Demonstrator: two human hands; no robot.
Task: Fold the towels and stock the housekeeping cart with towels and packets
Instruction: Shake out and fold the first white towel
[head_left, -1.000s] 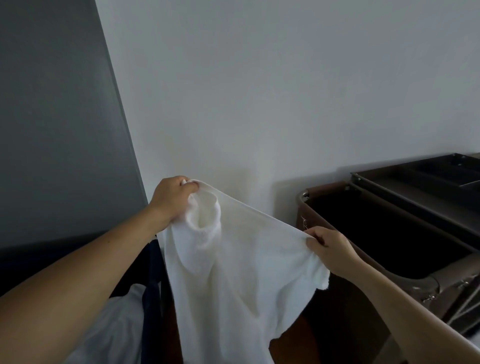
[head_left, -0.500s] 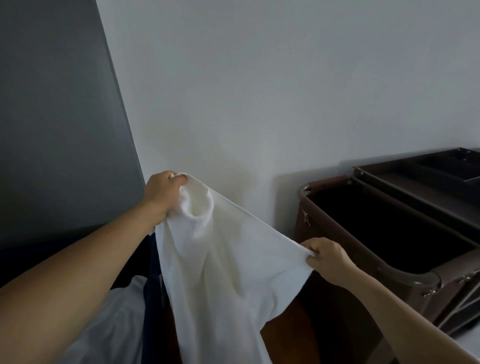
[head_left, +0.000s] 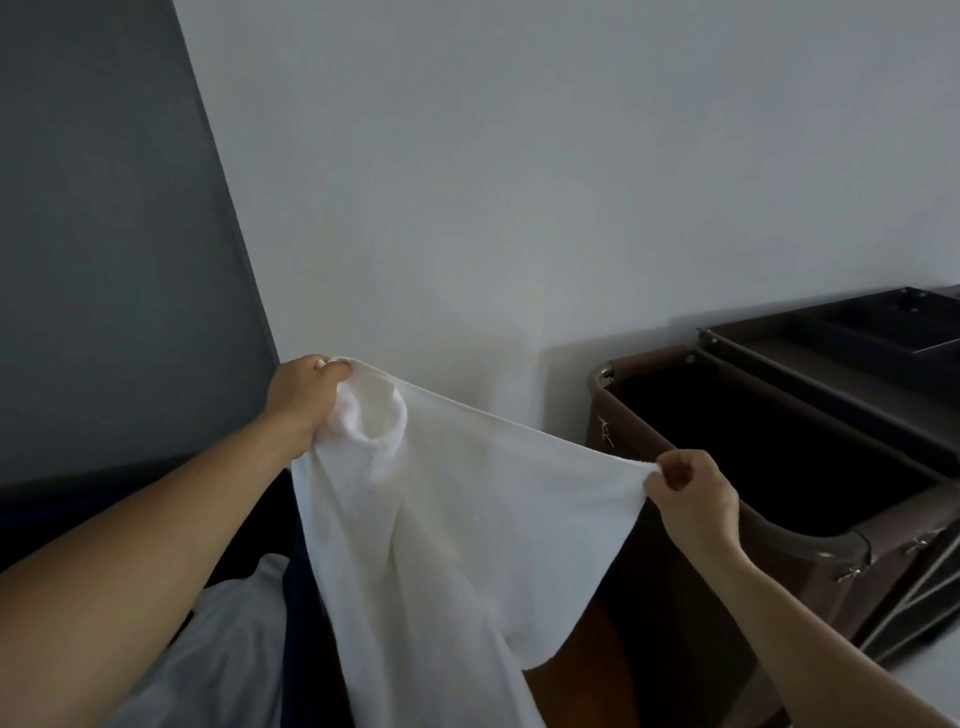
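Folding was hardly begun: the towel (head_left: 457, 545), gripped by left hand (head_left: 304, 400) and right hand (head_left: 693, 499), hung unfolded; the cart (head_left: 821, 543) seemed unstocked.

Plain white towel (head_left: 467, 530), brown cart (head_left: 810, 525) with black trays (head_left: 852, 332), grey-white wall (head_left: 519, 182).
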